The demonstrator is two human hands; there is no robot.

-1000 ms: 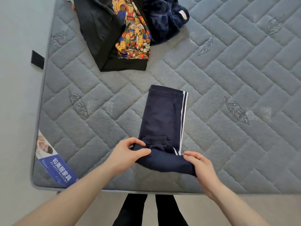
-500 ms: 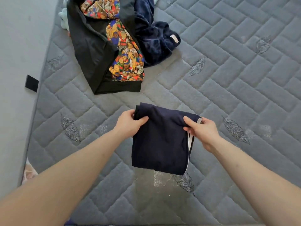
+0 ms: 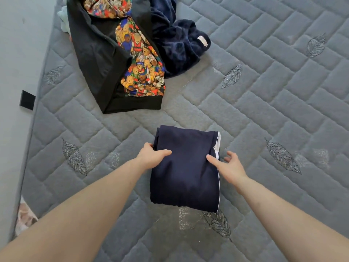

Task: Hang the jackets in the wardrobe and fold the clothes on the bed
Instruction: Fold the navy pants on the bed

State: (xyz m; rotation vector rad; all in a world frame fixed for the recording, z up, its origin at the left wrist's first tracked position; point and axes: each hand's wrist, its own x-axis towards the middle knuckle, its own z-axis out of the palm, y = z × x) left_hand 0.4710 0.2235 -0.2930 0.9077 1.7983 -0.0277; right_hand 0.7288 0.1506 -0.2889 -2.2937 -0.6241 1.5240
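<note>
1. One bed [image 3: 264, 114], a grey quilted mattress
2. One folded pair of navy trousers [image 3: 185, 173] with a white side stripe
3. One black jacket [image 3: 94, 59] with a teddy-bear print lining
4. One dark blue fleece garment [image 3: 177, 46], crumpled
5. One pale light-green item [image 3: 63, 17], only its edge showing past the jacket
6. Two hands: one left hand [image 3: 151, 157] and one right hand [image 3: 229, 167]
7. One small black tab [image 3: 27, 100] at the bed's side
8. Six stitched leaf motifs on the mattress top
</note>
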